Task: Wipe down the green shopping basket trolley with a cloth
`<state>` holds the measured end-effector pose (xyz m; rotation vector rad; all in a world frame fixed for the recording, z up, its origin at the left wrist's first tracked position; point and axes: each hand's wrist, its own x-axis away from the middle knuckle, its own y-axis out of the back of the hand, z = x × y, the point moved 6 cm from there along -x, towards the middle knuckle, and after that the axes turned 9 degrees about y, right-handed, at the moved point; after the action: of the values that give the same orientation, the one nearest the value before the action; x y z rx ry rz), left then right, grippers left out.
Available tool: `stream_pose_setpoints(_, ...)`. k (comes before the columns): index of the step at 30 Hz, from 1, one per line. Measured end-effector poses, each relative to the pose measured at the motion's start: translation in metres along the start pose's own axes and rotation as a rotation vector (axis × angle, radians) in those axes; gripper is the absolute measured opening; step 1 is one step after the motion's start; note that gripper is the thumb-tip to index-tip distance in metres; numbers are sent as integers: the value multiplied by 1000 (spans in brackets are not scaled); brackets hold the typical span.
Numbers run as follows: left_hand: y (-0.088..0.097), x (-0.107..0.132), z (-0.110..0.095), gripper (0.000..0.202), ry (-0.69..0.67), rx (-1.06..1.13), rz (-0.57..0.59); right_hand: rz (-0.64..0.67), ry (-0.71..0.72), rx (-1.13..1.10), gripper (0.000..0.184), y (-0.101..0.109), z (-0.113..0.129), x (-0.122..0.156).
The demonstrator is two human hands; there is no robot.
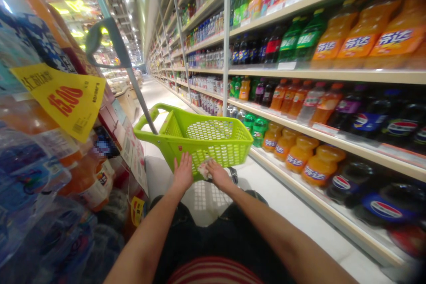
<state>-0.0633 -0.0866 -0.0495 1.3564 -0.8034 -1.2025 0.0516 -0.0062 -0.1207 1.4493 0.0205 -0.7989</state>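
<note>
A lime-green rolling shopping basket (218,147) with perforated sides stands on the floor in front of my knees. Its grey pull handle (124,49) rises up and to the left. My left hand (183,173) lies against the basket's near side with fingers stretched out, holding nothing. To its right, my right hand (216,173) presses a crumpled whitish wipe (203,168) to the lower part of the same side. The basket's inside shows only in part over the rim.
On the right, long shelves (333,73) carry rows of soda bottles. Stacked bottle packs (43,213) stand close on the left, with a yellow price sign (63,100) jutting out. A pale tiled aisle (163,91) runs ahead between them.
</note>
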Motion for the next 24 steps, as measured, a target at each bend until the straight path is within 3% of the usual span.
stream_pose_setpoints(5,12,-7,-8,72,9,-16,-22,-393,139,1,51,71,4,-14)
stream_pose_setpoints(8,24,-13,-20,72,-1,-15,-68,-447,105,59,51,91,-4,-27)
stream_pose_setpoints(12,30,-18,-38,72,-40,-8,-86,-272,43,129,44,70,-17,-26)
stream_pose_setpoints(19,14,-16,-54,72,-90,-9,-7,51,-85,100,38,4,-37,20)
stream_pose_setpoints(22,8,-17,-57,73,-83,-7,43,37,-51,56,38,10,-37,26)
stream_pose_setpoints(24,10,-20,-58,72,-62,0,49,-107,2,52,42,33,-34,22)
